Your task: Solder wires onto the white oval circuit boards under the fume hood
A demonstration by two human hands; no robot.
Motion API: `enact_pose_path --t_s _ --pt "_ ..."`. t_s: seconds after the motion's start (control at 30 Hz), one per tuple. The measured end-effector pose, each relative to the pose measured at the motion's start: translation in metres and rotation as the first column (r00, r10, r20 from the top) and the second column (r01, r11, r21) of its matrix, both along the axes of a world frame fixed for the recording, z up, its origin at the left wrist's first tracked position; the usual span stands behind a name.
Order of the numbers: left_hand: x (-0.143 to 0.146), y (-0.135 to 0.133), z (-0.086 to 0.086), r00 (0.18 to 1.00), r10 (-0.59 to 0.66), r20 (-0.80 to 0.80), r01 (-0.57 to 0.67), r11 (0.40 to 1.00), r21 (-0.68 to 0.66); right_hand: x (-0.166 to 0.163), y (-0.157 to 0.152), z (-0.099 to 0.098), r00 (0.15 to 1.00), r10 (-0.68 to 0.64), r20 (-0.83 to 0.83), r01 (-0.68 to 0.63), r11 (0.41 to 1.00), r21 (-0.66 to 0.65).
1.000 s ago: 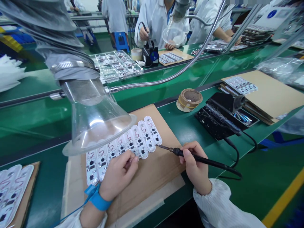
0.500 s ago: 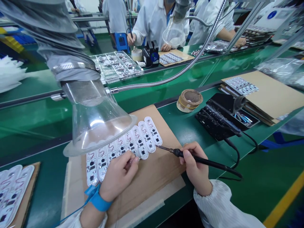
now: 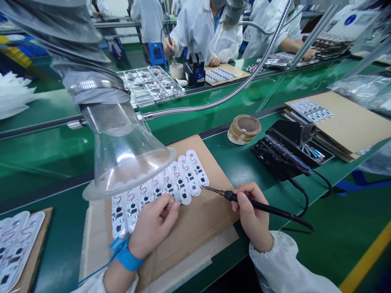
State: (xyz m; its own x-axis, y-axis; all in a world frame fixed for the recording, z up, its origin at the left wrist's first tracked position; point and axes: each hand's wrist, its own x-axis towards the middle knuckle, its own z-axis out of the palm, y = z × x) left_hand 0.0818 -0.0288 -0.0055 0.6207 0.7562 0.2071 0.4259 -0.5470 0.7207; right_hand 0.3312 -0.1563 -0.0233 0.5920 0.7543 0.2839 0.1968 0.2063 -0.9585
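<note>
A soldering iron point(image 3: 259, 206) lies in the closed fingers of my right hand point(image 3: 252, 213). Its tip reaches the lower end of the rightmost white strip point(image 3: 198, 169) in a row; whether it touches cannot be made out. My left hand point(image 3: 159, 217), with a blue wrist strap point(image 3: 130, 256), pinches a thin solder wire point(image 3: 180, 202) over the strips' lower ends. Each strip carries small black parts and red wires. The row lies on a brown cardboard sheet point(image 3: 183, 236), and my left hand hides some lower ends.
A clear fume hood point(image 3: 128, 158) hangs over the row's left part. On the right stand a round tin point(image 3: 244, 129), a black soldering-iron stand point(image 3: 281, 150) and stacked cardboard point(image 3: 345, 122). More strips point(image 3: 18, 244) lie at left. Across the bench a co-worker point(image 3: 198, 28) works.
Almost nothing differs. Both hands keep their places, with the iron's tip still at the rightmost strip; the view has shifted very slightly.
</note>
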Motion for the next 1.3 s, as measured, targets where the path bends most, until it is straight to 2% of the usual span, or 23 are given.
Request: enact_pose_path --t_s 0.27,0.4,0.47,0.57,0.87,1.13,1.3 --pt "0.001 0.000 0.001 1.000 -0.005 -0.028 0.006 0.999 0.035 0.000 0.000 -0.004 0.999 0.012 -0.036 -0.011 0.999 0.039" --pt "-0.005 -0.001 -0.002 1.000 -0.018 0.005 0.017 0.998 0.065 -0.005 0.000 -0.002 0.998 -0.053 -0.016 0.054 0.995 0.082" --pt "-0.009 0.000 -0.006 0.999 0.013 0.029 -0.015 0.998 0.062 -0.006 0.001 -0.002 0.997 -0.078 -0.012 0.079 0.992 0.098" --pt "-0.011 0.002 -0.011 0.997 0.058 0.048 -0.060 0.997 0.050 -0.006 0.001 -0.004 0.999 -0.050 -0.002 0.049 0.992 0.119" --pt "-0.007 0.000 -0.003 0.996 0.086 0.037 -0.086 0.996 -0.024 0.000 -0.002 -0.008 0.994 0.058 -0.091 -0.046 0.991 0.124" --pt "-0.010 0.000 -0.004 0.988 0.126 0.089 -0.123 0.991 -0.046 0.001 -0.003 -0.005 0.996 0.085 -0.016 -0.083 0.992 0.093" --pt "-0.005 0.000 0.001 0.996 0.074 0.050 -0.071 0.996 -0.056 0.003 -0.007 -0.011 0.991 0.064 0.119 -0.067 0.998 0.017"
